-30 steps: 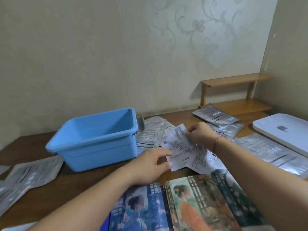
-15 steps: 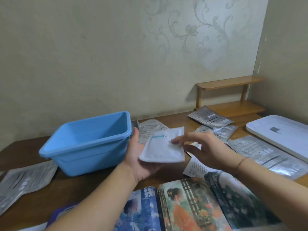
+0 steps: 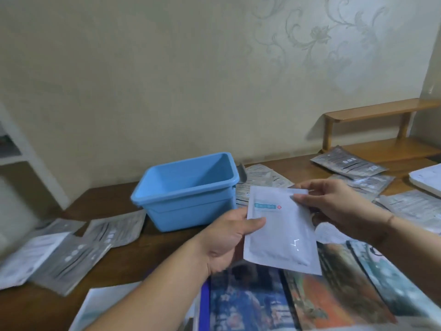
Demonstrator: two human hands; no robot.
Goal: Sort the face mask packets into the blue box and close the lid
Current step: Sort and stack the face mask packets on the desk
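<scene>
Both hands [image 3: 229,237] on white packet [image 3: 281,232], beside blue box [image 3: 191,201]

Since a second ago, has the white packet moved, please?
Yes. The white packet lay on the table right of the blue box; now both hands hold it lifted above the table.

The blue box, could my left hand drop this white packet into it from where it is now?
Probably yes. The blue box stands open just beyond the left hand, nothing between them, but the right hand also holds the white packet.
</scene>
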